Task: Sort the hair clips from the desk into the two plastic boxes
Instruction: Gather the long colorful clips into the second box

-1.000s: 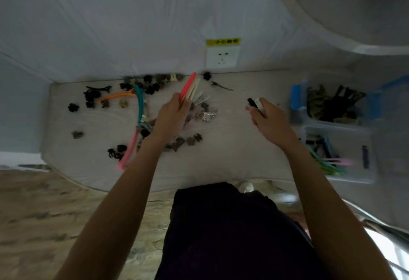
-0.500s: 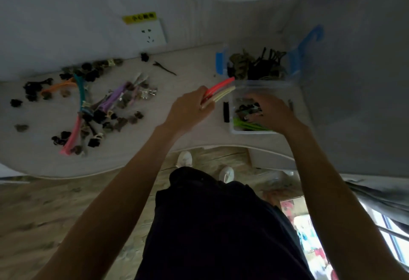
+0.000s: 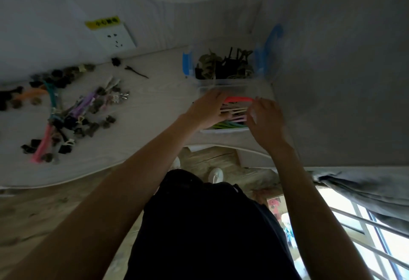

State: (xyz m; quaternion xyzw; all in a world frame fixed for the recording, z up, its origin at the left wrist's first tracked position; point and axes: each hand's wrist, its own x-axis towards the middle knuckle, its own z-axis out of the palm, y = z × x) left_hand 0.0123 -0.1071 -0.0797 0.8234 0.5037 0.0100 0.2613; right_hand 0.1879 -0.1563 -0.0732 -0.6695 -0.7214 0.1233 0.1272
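Note:
Two clear plastic boxes stand at the desk's right end. The far box (image 3: 223,81) has blue latches and holds dark claw clips. The near box (image 3: 223,131) holds long coloured clips. My left hand (image 3: 207,110) is over the near box, shut on a bundle of long clips (image 3: 240,99), red on top and pale ones below. My right hand (image 3: 265,117) is at the bundle's free end with fingers curled; whether it grips the clips is unclear. A pile of loose hair clips (image 3: 73,113) lies on the left of the desk.
The white desk (image 3: 150,111) has a curved front edge, with wooden floor below. A wall socket (image 3: 115,36) sits behind the desk. A grey wall or panel rises just right of the boxes. A curtain (image 3: 363,189) and window bars are at the lower right.
My left hand carried the long clips from above the pile rightward to over the near box. My right hand went to the box with a black clip, which is now out of sight.

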